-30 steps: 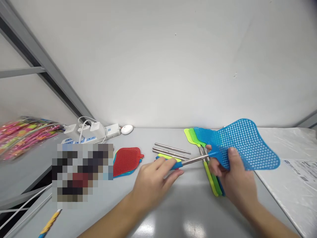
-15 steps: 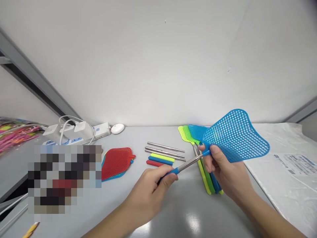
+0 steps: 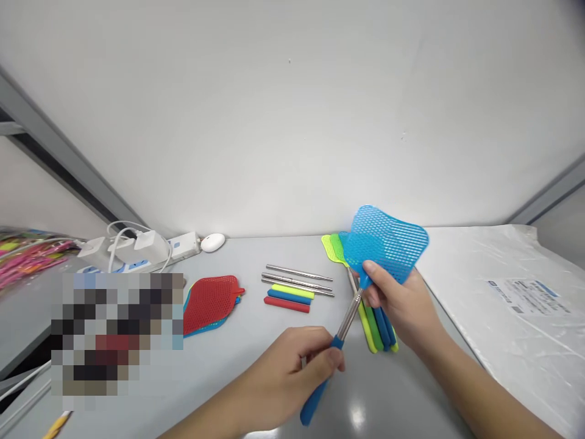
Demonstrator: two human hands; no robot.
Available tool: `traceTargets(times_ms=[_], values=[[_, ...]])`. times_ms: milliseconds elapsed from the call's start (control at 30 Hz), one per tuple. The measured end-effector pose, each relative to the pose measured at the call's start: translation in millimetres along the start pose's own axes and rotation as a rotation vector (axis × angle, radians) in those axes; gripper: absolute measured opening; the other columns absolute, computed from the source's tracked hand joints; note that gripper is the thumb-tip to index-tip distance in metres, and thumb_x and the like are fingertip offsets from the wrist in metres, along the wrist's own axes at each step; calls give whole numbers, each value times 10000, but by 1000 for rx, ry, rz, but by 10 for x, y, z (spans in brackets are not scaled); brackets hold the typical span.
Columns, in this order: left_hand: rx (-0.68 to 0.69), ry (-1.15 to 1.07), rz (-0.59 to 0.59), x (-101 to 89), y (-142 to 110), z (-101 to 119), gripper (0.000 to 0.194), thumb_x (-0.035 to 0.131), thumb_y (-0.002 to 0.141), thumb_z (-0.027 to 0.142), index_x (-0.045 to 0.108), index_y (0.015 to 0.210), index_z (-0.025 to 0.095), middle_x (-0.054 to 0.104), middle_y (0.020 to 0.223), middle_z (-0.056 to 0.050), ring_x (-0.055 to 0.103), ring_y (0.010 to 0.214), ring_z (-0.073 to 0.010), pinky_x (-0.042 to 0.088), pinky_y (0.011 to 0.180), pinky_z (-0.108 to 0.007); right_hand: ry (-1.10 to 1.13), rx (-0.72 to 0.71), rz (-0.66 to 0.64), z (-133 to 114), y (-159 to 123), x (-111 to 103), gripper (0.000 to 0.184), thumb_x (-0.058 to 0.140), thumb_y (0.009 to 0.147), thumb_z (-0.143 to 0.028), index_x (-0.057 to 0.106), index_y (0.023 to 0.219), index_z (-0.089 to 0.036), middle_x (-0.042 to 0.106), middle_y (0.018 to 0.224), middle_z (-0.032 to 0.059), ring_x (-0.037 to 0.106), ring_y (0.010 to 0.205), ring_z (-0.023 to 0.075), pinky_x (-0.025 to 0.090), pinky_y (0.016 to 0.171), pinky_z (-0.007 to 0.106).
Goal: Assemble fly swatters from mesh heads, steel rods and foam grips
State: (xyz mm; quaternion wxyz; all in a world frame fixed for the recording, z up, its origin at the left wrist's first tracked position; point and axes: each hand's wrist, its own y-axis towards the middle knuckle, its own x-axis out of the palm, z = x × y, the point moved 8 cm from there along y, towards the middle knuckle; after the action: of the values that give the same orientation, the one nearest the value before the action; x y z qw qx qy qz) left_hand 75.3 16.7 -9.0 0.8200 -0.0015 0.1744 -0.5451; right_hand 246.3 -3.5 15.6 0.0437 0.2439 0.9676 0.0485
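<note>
I hold the blue plastic mesh-headed fly swatter (image 3: 388, 241) slantwise above the grey smooth table (image 3: 219, 366), its head towards the far edge. My left hand (image 3: 304, 369) pinches the blue handle near its shaft end, thumb over fingers, and the butt pokes out below. My right hand (image 3: 404, 302) clasps the base of the head, thumb on top; the bare steel shaft (image 3: 350, 314) runs between my grips.

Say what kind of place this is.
Probably a small assembly bench: loose metal rods, coloured handles and a stack of mesh swatter heads lie sorted on a grey tabletop.
</note>
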Motion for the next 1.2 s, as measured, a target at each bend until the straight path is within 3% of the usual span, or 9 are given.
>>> traceTargets(times_ms=[100, 200, 300, 433, 667, 833, 1200], values=[[111, 212, 59, 50, 35, 92, 379, 392, 975, 378, 518, 673, 185, 458, 717, 13, 435, 658, -120, 335, 585, -248, -163, -4, -54, 20, 80, -46, 502, 532, 883, -583, 526, 558, -202, 518, 514, -10, 478, 490, 137, 378, 521, 284], [180, 398, 223, 31, 149, 148, 365, 383, 959, 332, 373, 620, 198, 417, 661, 22, 405, 639, -131, 329, 599, -268, -335, -83, -17, -15, 194, -206, 515, 397, 918, -640, 551, 684, -208, 540, 601, -7, 496, 555, 151, 378, 546, 285], [132, 494, 352, -8, 348, 189, 359, 405, 929, 319, 364, 592, 202, 422, 616, 24, 398, 592, -130, 297, 548, -269, -479, -121, 113, -26, 314, -463, 542, 274, 945, -650, 590, 927, -210, 566, 676, -1, 540, 641, 179, 405, 617, 303], [21, 593, 378, 27, 642, 267, 427, 364, 934, 366, 446, 548, 205, 420, 515, 26, 381, 488, -128, 240, 473, -270, -592, -75, 242, 74, 448, -742, 550, 385, 911, -648, 571, 1150, -189, 560, 651, -12, 564, 663, 212, 386, 624, 313], [-63, 801, 380, 243, 866, 306, 475, 348, 938, 365, 607, 573, 205, 588, 548, -29, 553, 528, -178, 273, 499, -283, -696, -12, 239, 335, 596, -823, 395, 449, 894, -518, 638, 1004, -189, 583, 633, 10, 567, 640, 213, 344, 581, 299], [-143, 889, 394, 233, 978, 239, 467, 361, 928, 365, 688, 643, 191, 660, 625, -79, 630, 608, -218, 336, 532, -287, -705, -11, 224, 399, 630, -788, 324, 444, 897, -445, 625, 982, -190, 594, 632, 17, 575, 650, 211, 343, 586, 296], [-84, 988, 359, 273, 1159, 267, 486, 341, 944, 367, 717, 706, 172, 693, 676, -113, 663, 661, -259, 396, 570, -312, -720, -29, 201, 488, 638, -694, 256, 450, 899, -414, 600, 928, -208, 581, 613, -2, 567, 635, 195, 320, 561, 284]])
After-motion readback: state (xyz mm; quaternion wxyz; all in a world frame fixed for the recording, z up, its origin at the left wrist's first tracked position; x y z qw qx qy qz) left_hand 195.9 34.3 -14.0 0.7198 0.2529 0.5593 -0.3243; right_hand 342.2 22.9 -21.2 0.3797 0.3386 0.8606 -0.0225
